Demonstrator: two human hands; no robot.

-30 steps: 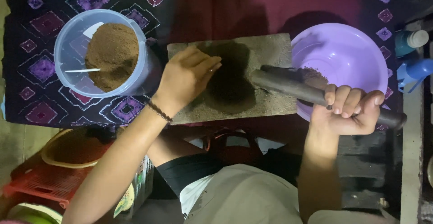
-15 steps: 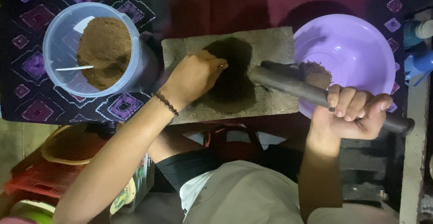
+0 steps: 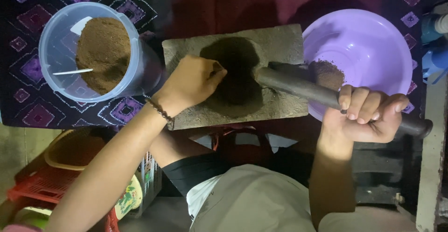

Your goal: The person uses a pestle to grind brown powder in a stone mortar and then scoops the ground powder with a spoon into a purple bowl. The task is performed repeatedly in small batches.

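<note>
Left hand (image 3: 191,83) slid right; fingers bunched in dark paste (image 3: 235,73). Right hand (image 3: 368,115) fingers still clamp stone roller (image 3: 298,86).

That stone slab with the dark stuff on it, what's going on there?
A person is working a dark brown paste on a flat grinding stone. The left hand touches the paste's edge with its fingertips, while the right hand grips a long dark roller lying across the stone's right side. A clear tub of brown powder with a spoon in it sits to the left, and a purple basin with a little paste stands to the right.
</note>
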